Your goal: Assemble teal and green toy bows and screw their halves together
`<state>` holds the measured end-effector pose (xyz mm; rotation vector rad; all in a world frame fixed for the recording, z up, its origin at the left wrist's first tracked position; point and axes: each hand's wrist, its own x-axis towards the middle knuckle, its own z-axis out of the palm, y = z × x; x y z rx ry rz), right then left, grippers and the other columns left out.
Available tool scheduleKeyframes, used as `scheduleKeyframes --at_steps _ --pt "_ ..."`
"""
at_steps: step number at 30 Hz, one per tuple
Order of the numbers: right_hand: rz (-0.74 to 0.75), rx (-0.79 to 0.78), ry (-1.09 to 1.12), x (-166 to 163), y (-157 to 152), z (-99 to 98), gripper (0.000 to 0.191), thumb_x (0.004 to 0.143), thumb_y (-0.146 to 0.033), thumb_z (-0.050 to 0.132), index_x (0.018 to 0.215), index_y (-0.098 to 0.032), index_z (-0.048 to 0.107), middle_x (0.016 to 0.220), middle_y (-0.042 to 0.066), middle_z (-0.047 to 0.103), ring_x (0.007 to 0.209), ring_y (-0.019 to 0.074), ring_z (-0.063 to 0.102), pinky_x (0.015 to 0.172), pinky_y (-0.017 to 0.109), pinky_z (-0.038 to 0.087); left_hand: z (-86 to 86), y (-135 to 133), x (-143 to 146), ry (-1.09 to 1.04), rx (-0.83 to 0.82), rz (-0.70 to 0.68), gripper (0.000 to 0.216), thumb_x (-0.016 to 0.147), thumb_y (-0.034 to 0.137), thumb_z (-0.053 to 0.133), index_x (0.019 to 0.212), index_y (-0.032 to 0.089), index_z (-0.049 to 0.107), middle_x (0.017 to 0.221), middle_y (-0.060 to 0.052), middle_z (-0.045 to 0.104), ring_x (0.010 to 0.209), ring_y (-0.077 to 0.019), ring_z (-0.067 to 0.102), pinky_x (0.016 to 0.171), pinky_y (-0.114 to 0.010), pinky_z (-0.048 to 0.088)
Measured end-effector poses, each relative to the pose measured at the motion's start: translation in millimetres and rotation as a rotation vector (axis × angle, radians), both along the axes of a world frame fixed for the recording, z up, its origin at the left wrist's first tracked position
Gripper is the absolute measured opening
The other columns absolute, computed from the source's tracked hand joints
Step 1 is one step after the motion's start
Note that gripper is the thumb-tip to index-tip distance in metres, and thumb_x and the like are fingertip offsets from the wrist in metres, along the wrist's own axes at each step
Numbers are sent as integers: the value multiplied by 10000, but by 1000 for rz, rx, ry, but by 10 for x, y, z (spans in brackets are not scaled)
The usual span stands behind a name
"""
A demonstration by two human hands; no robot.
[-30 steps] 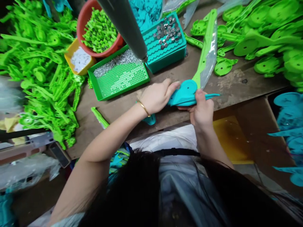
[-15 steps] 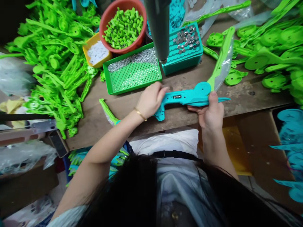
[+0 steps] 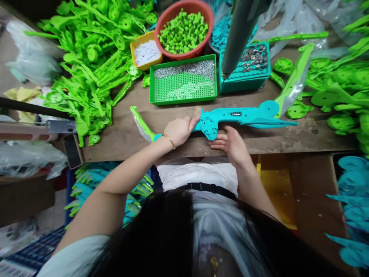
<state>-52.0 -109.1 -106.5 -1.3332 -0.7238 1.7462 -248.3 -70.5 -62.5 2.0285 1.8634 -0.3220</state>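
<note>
A blue plastic toy bow (image 3: 253, 115) with green limbs lies across my front, over the table's near side. My left hand (image 3: 180, 130), with a gold bangle at its wrist, is closed around the bow's blue part left of its middle. Left of that hand a green limb (image 3: 141, 123) with clear film sticks out. The other green limb (image 3: 295, 79) rises at the right end, also with clear film. Just below the bow's middle, my right hand (image 3: 233, 144) is open with its fingers stretched out to the left. I cannot tell whether it touches the bow.
Behind the bow stand a green tray (image 3: 184, 102) of small metal pieces, a yellow bin (image 3: 147, 63) of white pieces, a red bowl (image 3: 211, 19) and a teal basket (image 3: 245, 86) of metal discs. A dark post (image 3: 238, 42) hangs over the basket. Green parts (image 3: 95, 69) are piled left and right.
My right hand has let go of the bow's right part and moved left, beneath its middle. The bow has turned slightly, and my left hand stays on it. The view has shifted.
</note>
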Motion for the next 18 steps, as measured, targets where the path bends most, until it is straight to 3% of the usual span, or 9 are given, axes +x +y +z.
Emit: scheduleKeyframes --at_steps 2,5,7,11,13,15,18 --pt "61 53 -170 -199 -34 16 568 698 -747 602 864 -220 470 584 -43 608 442 103 558 401 209 450 43 -22 13 -45 12 -28 651 987 580 120 1025 167 621 949 -127 719 892 -280 692 699 -312 435" --pt "-43 224 -344 -310 12 26 493 778 -687 569 741 -207 464 527 -56 517 413 64 463 378 187 360 137 -95 -104 -106 -5 -119 573 984 585 230 1064 164 609 963 -108 717 900 -252 685 709 -288 427" --pt "-96 279 -338 -282 61 23 478 793 -668 569 727 -205 470 533 -54 507 430 62 466 394 188 365 197 -155 -235 -60 -37 -137 597 953 640 275 1058 161 617 953 -110 716 888 -263 682 699 -293 424" --pt "-142 208 -134 -290 17 17 526 734 -723 591 760 -221 436 499 -82 480 364 49 399 336 175 288 264 -214 -394 35 -17 -76 725 916 718 186 967 161 647 923 -126 716 862 -290 681 674 -315 421" --pt "-54 121 37 -431 -114 19 615 664 -809 563 823 -227 444 549 -65 544 383 71 461 332 186 329 276 -194 -378 18 9 -59 754 908 730 161 959 164 656 936 -129 717 872 -293 680 679 -320 423" --pt "153 38 136 -648 -277 18 675 602 -823 598 873 -216 478 634 -25 615 464 106 558 362 210 406 280 -158 -320 -6 15 -49 764 905 735 159 967 162 660 946 -130 716 879 -293 681 684 -321 425" --pt "383 32 130 -959 -455 -3 584 636 -724 670 820 -194 506 651 -17 619 493 87 557 395 197 419 286 -130 -228 -18 5 -44 765 903 738 174 993 150 656 960 -134 714 884 -281 681 700 -317 430"
